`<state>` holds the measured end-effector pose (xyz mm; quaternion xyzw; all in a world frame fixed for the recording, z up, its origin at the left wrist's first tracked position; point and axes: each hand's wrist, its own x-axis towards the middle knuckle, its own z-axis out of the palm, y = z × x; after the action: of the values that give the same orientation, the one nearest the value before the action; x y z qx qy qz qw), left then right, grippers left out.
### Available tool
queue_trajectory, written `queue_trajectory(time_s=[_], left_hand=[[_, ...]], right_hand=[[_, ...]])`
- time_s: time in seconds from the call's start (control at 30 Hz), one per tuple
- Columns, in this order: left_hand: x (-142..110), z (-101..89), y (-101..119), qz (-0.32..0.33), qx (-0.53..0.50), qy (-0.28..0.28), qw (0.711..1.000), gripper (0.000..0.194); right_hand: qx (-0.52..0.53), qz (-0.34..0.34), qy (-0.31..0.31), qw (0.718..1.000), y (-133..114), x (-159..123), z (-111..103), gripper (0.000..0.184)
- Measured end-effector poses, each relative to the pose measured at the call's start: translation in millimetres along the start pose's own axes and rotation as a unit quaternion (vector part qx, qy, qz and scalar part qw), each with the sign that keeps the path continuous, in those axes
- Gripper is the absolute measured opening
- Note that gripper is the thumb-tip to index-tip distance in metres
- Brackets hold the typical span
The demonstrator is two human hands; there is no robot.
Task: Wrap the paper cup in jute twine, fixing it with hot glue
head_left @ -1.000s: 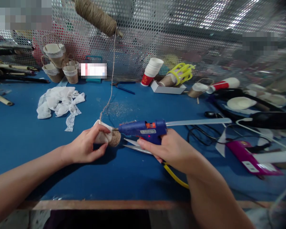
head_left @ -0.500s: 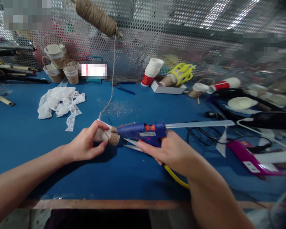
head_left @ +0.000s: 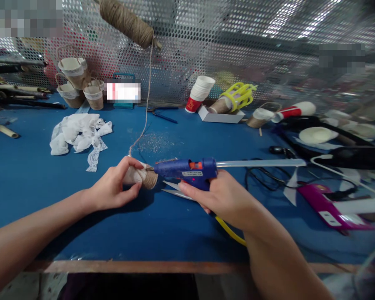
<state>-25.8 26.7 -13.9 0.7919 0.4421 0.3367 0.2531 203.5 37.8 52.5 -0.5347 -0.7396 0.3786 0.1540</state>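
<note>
Head cam: barely any change from half a second ago, glue gun (head_left: 184, 168) nozzle still right by the cup (head_left: 150, 180). Left hand (head_left: 114, 187) grips that cup, tilted, twine-wrapped end poking past the fingertips, white part between them. Right hand's (head_left: 226, 193) fingers are wrapped round the blue gun's handle.

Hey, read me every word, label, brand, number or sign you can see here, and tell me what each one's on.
No text is readable.
Blue glue gun: white label, print too small.
Stacked cups: gold marks on red, too blurred.
Purple item: pale patches, too blurred to tell if printed.
White patch at the back: pixelated, unreadable.
</note>
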Motion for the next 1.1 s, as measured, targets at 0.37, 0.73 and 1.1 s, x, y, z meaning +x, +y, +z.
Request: queue_trajectory(time_s=[0.37, 0.73, 1.1], left_hand=[[3, -2.1, 2, -0.062, -0.075, -0.005, 0.995, 0.028], [1, 0.3, 1, -0.03, -0.019, 0.001, 0.999, 0.028], [0, 1.0, 2, 0.059, 0.03, 0.002, 0.998, 0.028]], right_hand=[[0.019, -0.02, 0.018, 0.999, -4, -5, 7, 0.014], [-0.021, -0.034, 0.029, 0.999, 2, 2, 3, 0.023], [-0.022, 0.024, 0.022, 0.999, 1, 8, 7, 0.027]])
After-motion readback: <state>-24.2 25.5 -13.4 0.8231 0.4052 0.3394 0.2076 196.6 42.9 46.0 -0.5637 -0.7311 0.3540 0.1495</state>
